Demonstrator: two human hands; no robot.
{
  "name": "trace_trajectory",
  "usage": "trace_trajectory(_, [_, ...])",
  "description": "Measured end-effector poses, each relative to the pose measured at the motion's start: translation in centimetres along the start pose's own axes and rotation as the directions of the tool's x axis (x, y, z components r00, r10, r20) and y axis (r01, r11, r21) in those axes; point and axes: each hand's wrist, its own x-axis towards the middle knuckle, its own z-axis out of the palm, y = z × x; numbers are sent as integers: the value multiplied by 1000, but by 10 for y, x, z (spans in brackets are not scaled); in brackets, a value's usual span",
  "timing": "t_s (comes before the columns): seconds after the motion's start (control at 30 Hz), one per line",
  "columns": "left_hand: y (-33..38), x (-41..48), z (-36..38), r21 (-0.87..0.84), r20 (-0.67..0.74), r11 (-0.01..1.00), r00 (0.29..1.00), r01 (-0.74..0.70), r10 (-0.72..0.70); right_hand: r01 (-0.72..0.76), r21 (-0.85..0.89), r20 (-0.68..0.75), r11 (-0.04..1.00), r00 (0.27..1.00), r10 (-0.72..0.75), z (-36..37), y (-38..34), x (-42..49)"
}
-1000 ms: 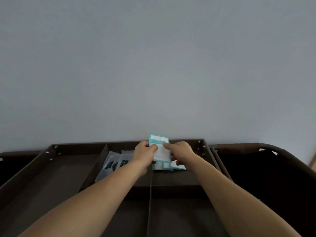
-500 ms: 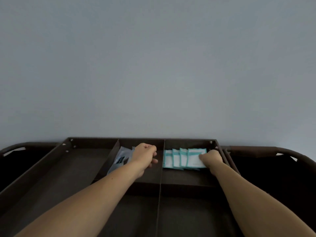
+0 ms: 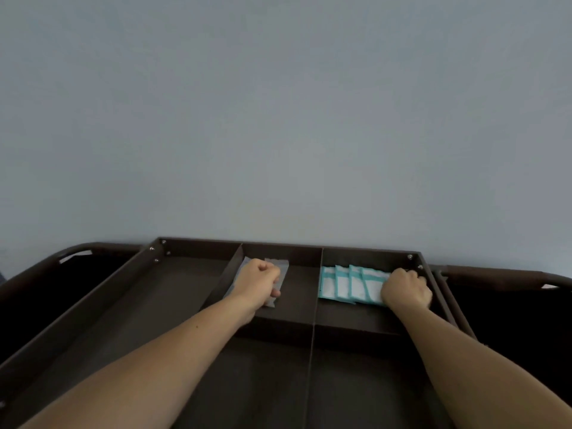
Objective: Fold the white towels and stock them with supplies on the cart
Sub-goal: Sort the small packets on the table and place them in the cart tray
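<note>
The dark brown cart tray (image 3: 185,292) has several compartments. In its far right compartment, several teal-and-white packets (image 3: 346,286) lie fanned in an overlapping row. My right hand (image 3: 407,289) sits with curled fingers on the right end of that row, gripping the last packets. In the middle compartment lie clear grey packets (image 3: 280,269). My left hand (image 3: 258,283) is curled on top of them with its thumb on the nearest one; I cannot see whether it grips any. No towels are in view.
A divider wall (image 3: 317,289) separates the two small compartments. The tray's long left section (image 3: 139,320) and its near sections (image 3: 263,382) show only dark floor. Curved cart handles (image 3: 77,249) stick out at both sides. A plain grey wall stands behind.
A second ago both hands held the teal packets as one upright stack. Now they lie fanned in the right compartment under my right hand, and my left hand has moved onto the clear packets.
</note>
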Motion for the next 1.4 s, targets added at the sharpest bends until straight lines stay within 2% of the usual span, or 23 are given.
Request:
trace_trajectory(0.17, [-3, -1, -33, 54, -44, 997, 998, -52, 55, 50, 17, -87, 999, 995, -48, -17, -15, -13])
trace_trajectory(0.37, [-23, -11, -106, 202, -146, 967, 971, -156, 187, 320, 70, -106, 945, 944, -312, -36, -107, -78])
trace_trajectory(0.53, [-74, -30, -216, 395, -218, 910, 950, -125, 225, 582, 121, -60, 804, 813, -579, -29, -226, -182])
trace_trajectory(0.67, [-132, -60, -333, 500, -266, 866, 947, -24, 180, 708, 156, 24, 689, 694, -719, -9, -320, -278])
trace_trajectory(0.83, [-217, -110, -481, 485, -380, 855, 925, 183, 17, 822, 195, 150, 536, 515, -844, 33, -424, -399])
trace_trajectory(1.0, [-284, -142, -577, 462, -474, 814, 874, 352, -108, 907, 160, 202, 389, 356, -913, 69, -510, -491])
trace_trajectory(1.13, [-323, -139, -623, 467, -508, 786, 850, 405, -136, 942, 147, 198, 303, 272, -942, 90, -572, -530])
trace_trajectory(1.4, [-369, -78, -725, 463, -520, 750, 830, 472, -202, 942, 239, 222, 237, 184, -958, 153, -722, -541])
